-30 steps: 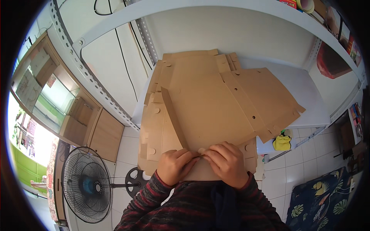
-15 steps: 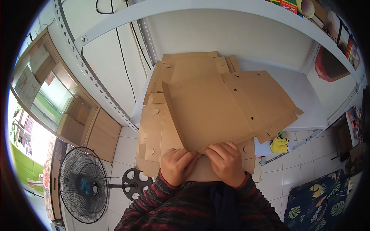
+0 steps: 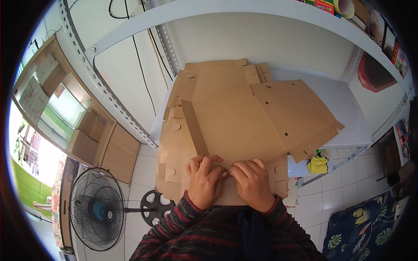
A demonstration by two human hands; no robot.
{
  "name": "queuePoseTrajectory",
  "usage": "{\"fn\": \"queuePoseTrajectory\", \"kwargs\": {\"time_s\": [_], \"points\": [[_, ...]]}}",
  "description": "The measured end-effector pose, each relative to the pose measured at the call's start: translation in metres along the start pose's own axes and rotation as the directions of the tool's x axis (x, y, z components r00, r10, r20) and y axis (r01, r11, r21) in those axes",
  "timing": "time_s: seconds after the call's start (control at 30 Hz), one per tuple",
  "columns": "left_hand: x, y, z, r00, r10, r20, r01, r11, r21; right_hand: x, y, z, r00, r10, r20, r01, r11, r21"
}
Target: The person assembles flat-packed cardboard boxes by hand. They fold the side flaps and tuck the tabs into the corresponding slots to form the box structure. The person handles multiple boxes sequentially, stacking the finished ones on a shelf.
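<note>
A flat brown cardboard box blank [image 3: 235,117] lies askew in front of me, creased, with small round holes along its right part. Its narrow left flap [image 3: 194,128] stands partly raised. At the near edge my left hand [image 3: 203,180] is closed on the cardboard, thumb and fingers bent over it. My right hand [image 3: 252,182] pinches the same edge just beside it, the fingertips of both hands almost meeting. Underneath lie more cardboard blanks [image 3: 172,150] with tabs and half-round cuts. What the fingertips press on is partly hidden.
The cardboard rests on a white shelf [image 3: 328,102] of a metal rack, with a crossbar [image 3: 244,8] overhead. A black standing fan [image 3: 98,209] is on the left. A yellow cloth [image 3: 318,164] sits low at the right, near a dark leaf-patterned fabric [image 3: 359,228].
My left hand has shifted slightly, its fingers lifting and spreading toward the raised flap. That flap leans further outward now. The right hand stays nearly in place.
</note>
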State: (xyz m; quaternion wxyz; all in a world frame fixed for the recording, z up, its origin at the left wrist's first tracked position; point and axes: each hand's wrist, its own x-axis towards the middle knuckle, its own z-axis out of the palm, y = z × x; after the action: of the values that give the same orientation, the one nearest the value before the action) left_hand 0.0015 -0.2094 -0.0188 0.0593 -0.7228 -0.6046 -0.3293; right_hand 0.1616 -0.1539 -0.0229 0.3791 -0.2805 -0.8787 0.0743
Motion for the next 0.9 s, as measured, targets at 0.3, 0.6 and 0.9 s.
{"fn": "queuePoseTrajectory", "kwargs": {"time_s": [0.3, 0.6, 0.9], "points": [[0.000, 0.000, 0.005, 1.000, 0.004, 0.007, -0.004, 0.997, -0.074, -0.002, 0.003, -0.004, 1.000, -0.013, -0.012, 0.012, 0.999, -0.031], [0.004, -0.004, 0.005, 0.999, -0.023, 0.038, 0.026, 0.995, -0.097, -0.001, -0.001, -0.021, 0.994, 0.059, -0.090, -0.063, 0.997, -0.045], [-0.003, -0.015, 0.007, 0.994, -0.106, 0.013, 0.107, 0.973, -0.204, -0.048, 0.078, -0.068, 0.630, 0.417, -0.655, -0.494, 0.866, 0.077]]}}
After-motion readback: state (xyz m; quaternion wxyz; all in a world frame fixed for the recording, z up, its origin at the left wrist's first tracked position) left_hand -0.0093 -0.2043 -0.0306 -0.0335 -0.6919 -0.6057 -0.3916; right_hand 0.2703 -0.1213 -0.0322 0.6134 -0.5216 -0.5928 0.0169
